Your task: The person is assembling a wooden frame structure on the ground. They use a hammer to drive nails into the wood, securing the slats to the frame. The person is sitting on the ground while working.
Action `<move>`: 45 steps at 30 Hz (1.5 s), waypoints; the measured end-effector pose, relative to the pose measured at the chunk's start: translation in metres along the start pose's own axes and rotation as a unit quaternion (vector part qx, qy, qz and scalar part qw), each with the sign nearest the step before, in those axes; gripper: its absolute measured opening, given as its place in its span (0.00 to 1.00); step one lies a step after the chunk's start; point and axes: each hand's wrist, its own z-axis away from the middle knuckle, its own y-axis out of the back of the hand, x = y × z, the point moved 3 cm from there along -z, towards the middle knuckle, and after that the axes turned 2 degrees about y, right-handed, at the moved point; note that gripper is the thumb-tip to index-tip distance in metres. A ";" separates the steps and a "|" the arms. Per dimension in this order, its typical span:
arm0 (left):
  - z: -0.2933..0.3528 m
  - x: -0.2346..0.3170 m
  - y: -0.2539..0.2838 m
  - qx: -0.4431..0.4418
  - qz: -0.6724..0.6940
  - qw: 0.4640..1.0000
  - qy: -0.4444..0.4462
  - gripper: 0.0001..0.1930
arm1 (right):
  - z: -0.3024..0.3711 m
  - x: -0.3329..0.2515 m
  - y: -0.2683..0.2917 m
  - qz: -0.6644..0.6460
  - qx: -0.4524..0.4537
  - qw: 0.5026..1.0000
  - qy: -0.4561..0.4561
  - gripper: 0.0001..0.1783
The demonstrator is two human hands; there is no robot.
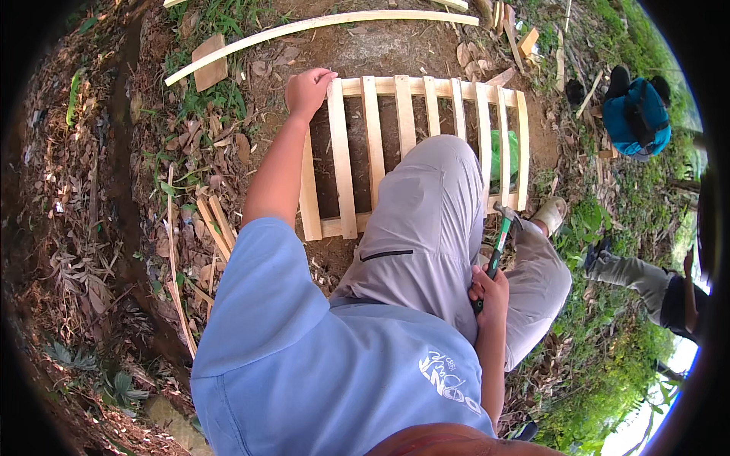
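While our right hand [490,295], at four o'clock, is clenched round the green-and-black handle of a metal-headed hammer [499,245], our left hand [308,93], at eleven, pinches its fingertips together by the ten o'clock corner of a pale wooden slatted frame [340,152]; whether they grip anything small, we cannot tell. We have the frame on brown earth [380,49] toward one o'clock, partly hidden by our grey-trousered knee [445,171]. Beyond, at twelve, lies a long, curved, pale wooden strip [319,23].

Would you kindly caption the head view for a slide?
Left hand at a slatted pale-wood frame, right hand holding a green-handled metal hammer.
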 end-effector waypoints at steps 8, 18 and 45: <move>0.003 0.002 0.000 0.021 0.024 0.999 -0.013 0.15 | 0.018 -0.070 -0.062 0.153 -0.010 0.980 0.124 0.11; 0.002 -0.014 -0.005 0.024 0.047 0.998 -0.015 0.14 | -0.049 -0.169 -0.262 0.510 -0.140 0.770 0.356 0.17; 0.006 -0.015 -0.002 0.006 -0.020 0.999 -0.044 0.13 | -0.076 -0.159 -0.397 0.618 -0.132 0.651 0.419 0.12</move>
